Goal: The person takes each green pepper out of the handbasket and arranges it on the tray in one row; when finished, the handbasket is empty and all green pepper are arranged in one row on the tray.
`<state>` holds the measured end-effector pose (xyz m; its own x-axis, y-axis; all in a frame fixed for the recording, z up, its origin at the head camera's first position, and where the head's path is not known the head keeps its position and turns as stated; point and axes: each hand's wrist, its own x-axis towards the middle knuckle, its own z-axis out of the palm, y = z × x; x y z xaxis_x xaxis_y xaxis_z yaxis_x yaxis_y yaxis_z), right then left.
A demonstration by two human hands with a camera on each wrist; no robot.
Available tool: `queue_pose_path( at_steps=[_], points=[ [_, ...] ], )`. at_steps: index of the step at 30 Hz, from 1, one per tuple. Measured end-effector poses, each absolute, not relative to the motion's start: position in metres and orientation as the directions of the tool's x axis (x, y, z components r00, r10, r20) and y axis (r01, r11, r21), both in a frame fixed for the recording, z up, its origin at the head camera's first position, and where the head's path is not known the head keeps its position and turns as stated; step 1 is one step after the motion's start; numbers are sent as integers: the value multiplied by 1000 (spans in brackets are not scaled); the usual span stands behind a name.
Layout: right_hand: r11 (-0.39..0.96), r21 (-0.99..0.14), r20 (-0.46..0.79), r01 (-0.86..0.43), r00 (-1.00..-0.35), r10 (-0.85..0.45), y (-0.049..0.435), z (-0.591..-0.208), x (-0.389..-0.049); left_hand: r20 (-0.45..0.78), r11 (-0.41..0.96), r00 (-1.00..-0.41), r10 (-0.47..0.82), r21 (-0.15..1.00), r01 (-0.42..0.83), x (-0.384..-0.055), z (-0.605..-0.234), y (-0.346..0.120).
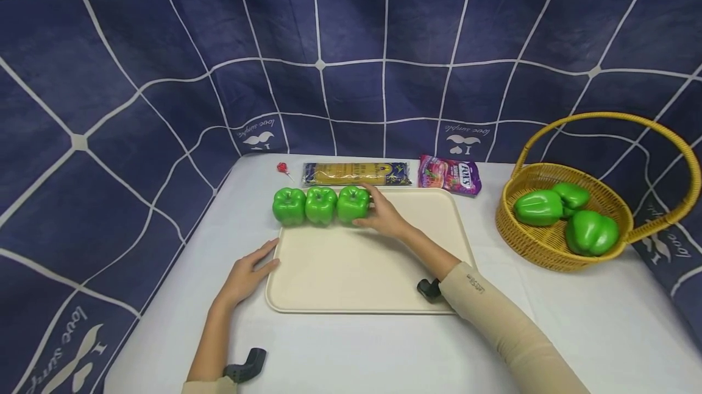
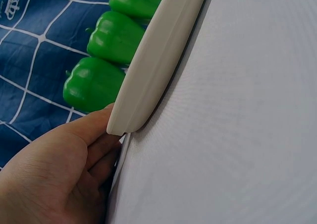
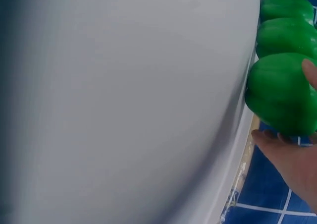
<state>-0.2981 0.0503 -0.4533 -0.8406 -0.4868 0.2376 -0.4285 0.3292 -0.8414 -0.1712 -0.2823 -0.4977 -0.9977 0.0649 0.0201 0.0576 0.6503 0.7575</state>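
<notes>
Three green bell peppers stand in a row along the tray's far left: the left pepper [image 1: 289, 206], the middle pepper [image 1: 320, 205] and the right pepper [image 1: 351, 204]. My right hand [image 1: 386, 214] holds the right pepper from its right side, thumb in front and fingers behind. The right wrist view shows this same pepper [image 3: 281, 92] between the thumb and the fingers. At the left rim of the cream tray [image 1: 362, 269], my left hand [image 1: 248, 273] rests with extended fingers against the edge. Its fingertips meet the tray corner in the left wrist view.
Behind the tray lie a red-wrapped lollipop [image 1: 282, 167], a long yellow and blue packet [image 1: 356, 174] and a purple candy bag [image 1: 450, 175]. To the right stands a yellow wicker basket [image 1: 526, 251] with a tall handle and three green peppers inside. A dark blue cloth [image 1: 351, 95] hangs behind.
</notes>
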Motion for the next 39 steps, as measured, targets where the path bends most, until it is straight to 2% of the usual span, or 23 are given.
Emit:
queue_pose_path(
  at_steps=[9, 17, 20, 25, 29, 32, 34, 39],
  points=[
    [402, -722, 341, -563, -795, -502, 88, -434, -280, 23, 660, -998, 65, 748, 60, -172, -499, -283],
    [481, -651, 401, -587, -804, -439, 173, -413, -257, 12, 660, -999, 52, 750, 43, -172, -500, -282],
    [508, -653, 417, -561, -827, -376, 214, -408, -251, 6, 666, -999, 47, 745, 36, -172, -500, -281],
    [575, -693, 392, -435, -897, -207, 282, -403, -244, 8, 668, -999, 48, 743, 38, -171, -498, -281],
    [622, -692, 392, -366, -914, -102, 334, -407, -249, 19, 655, -998, 55, 754, 50, -170, -496, -282],
    [661, -648, 432, -379, -897, -91, 385, -434, -271, 24, 643, -998, 59, 764, 57, -169, -495, -282],
    [686, -632, 414, -360, -905, -94, 402, -436, -276, 25, 643, -998, 59, 764, 57, -169, -495, -282],
    [756, -604, 254, -252, -960, -118, 400, -410, -261, 27, 643, -998, 59, 763, 59, -171, -498, -281]
  ],
)
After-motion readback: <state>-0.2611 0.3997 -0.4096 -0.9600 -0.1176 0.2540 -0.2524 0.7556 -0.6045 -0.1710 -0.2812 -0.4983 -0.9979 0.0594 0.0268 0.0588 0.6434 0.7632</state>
